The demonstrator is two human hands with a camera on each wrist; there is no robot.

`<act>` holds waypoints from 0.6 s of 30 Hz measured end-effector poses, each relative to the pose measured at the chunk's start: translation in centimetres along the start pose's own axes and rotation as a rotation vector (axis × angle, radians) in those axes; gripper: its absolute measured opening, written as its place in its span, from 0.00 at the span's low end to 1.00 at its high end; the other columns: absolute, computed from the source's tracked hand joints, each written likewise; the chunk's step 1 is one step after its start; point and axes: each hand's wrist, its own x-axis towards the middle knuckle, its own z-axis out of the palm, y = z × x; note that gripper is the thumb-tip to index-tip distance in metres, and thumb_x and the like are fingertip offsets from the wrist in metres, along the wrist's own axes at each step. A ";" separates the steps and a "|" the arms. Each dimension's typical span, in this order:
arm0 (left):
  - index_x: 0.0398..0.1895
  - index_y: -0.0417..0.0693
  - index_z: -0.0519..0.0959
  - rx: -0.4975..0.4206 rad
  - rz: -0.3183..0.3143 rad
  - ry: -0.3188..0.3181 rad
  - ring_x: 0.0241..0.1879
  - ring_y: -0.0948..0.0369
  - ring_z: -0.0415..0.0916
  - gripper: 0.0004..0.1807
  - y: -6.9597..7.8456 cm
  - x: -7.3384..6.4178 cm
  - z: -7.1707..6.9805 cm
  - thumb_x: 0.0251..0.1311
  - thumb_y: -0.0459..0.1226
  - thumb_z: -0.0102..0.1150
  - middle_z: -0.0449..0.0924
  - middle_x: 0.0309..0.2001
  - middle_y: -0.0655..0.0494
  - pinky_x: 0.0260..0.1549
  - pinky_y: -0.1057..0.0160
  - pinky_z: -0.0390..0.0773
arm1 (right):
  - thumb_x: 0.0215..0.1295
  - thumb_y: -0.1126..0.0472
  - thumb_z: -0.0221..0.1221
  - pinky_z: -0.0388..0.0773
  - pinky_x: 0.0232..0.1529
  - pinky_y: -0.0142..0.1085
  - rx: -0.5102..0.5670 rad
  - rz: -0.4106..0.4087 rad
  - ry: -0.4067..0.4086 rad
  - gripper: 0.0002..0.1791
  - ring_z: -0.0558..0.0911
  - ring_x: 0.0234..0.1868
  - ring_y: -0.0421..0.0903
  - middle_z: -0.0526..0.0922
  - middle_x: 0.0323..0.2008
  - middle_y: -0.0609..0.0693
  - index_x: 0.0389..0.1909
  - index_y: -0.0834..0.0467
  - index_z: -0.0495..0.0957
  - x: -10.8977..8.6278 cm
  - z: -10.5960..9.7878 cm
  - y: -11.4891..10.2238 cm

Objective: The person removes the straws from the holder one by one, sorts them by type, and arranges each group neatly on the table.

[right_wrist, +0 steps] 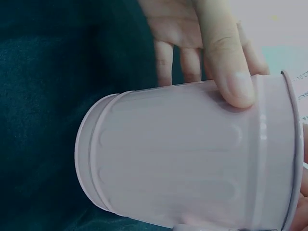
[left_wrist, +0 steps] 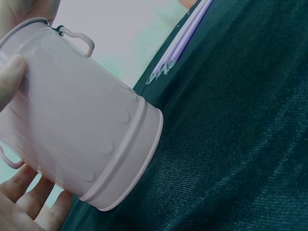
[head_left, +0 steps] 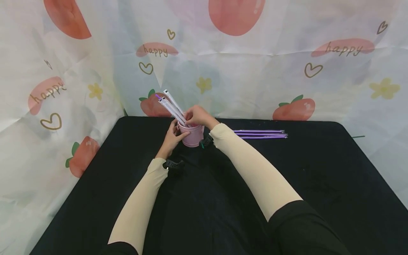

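I face a black tabletop (head_left: 318, 166). A printed backdrop (head_left: 245, 85) — behind its far edge, continuing past the left edge — carries red fruit (head_left: 294, 109), yellow flowers (head_left: 384, 88), gold hearts (head_left: 313, 70) and "happy" lettering (head_left: 344, 48).

Pink bucket (right_wrist: 178, 154), left hand (right_wrist: 202, 38) gripping it near the rim, right hand (right_wrist: 301, 207) beside the rim, dark cloth (right_wrist: 38, 120)

Pail (left_wrist: 82, 110) smooth mtl, glossy; tblcloth (left_wrist: 231, 130) matt, textured.
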 end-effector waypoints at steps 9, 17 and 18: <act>0.72 0.48 0.48 0.013 0.002 0.001 0.71 0.49 0.54 0.41 0.0 0.0 0.0 0.61 0.36 0.59 0.58 0.68 0.38 0.69 0.50 0.56 | 0.57 0.67 0.63 0.78 0.40 0.34 -0.022 -0.022 0.015 0.06 0.83 0.39 0.50 0.86 0.37 0.60 0.34 0.66 0.82 -0.2 0.2 0.1; 0.72 0.47 0.47 0.000 0.007 0.008 0.70 0.48 0.55 0.41 -0.7 0.4 0.0 0.60 0.35 0.59 0.58 0.68 0.37 0.69 0.48 0.56 | 0.60 0.64 0.61 0.78 0.48 0.38 0.126 0.001 0.092 0.11 0.83 0.46 0.51 0.85 0.43 0.59 0.42 0.64 0.82 -0.2 0.3 0.5; 0.72 0.48 0.48 0.001 0.008 0.011 0.70 0.48 0.54 0.41 -1.1 0.6 0.0 0.60 0.35 0.59 0.58 0.68 0.38 0.69 0.49 0.56 | 0.61 0.63 0.61 0.78 0.49 0.39 0.148 0.002 0.107 0.11 0.83 0.47 0.51 0.85 0.43 0.59 0.43 0.63 0.82 -0.2 0.3 0.5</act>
